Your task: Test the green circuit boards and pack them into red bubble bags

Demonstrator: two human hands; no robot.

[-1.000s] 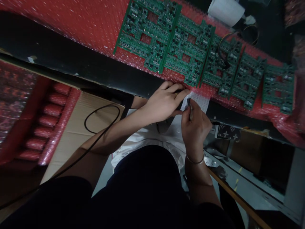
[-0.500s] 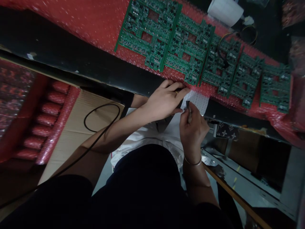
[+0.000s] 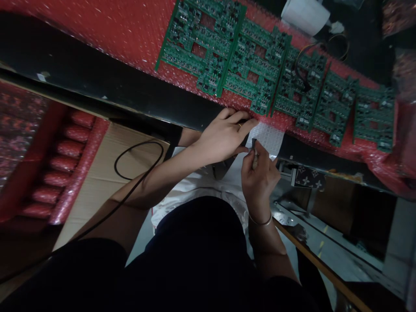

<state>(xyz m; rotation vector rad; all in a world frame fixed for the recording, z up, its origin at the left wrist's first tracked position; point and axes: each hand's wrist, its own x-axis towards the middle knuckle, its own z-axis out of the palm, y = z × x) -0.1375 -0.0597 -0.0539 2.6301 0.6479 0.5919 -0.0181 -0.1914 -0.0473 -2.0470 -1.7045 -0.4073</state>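
My left hand (image 3: 224,135) lies at the table edge with its fingers stretched out and slightly bent. Its fingertips rest at the upper left of a white sheet (image 3: 272,138) printed with small rows, which hangs over the edge. Closed in a pinch, my right hand (image 3: 260,175) grips a small dark-tipped tool (image 3: 255,159) with a pale handle. The tool's tip lies over the sheet, close to my left thumb. Its exact kind is too small to tell.
Several green circuit boards (image 3: 251,71) lie in a row on red bubble wrap (image 3: 107,30). A white roll (image 3: 305,16) and thin wires (image 3: 297,65) are behind them. At left are a cardboard sheet (image 3: 87,186), a black cable (image 3: 162,149) and red padded wrap (image 3: 61,164).
My right hand has shifted slightly left and down with the small tool, its tip a little lower on the sheet. My left hand stays in place.
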